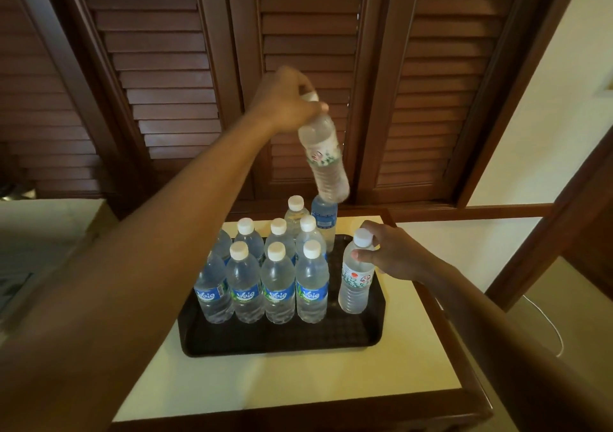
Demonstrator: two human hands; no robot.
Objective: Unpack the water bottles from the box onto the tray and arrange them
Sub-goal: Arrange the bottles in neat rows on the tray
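Observation:
A dark tray [282, 340] lies on a cream-topped table [292, 388]. Several blue-labelled water bottles [278, 285] stand on it in rows, white caps up. My left hand [285, 103] holds a clear bottle with a red-and-green label [323, 153] by its neck, tilted in the air above the back right of the tray. My right hand [391, 254] grips the neck of a matching bottle [355, 275] that stands upright on the tray's right side, beside the front row. The box is not in view.
Brown louvred shutters [308, 50] fill the wall behind the table. A wooden rim [461, 362] frames the tabletop. A white cable [550, 329] hangs to the right of the table. A pale counter [49, 222] lies at the left.

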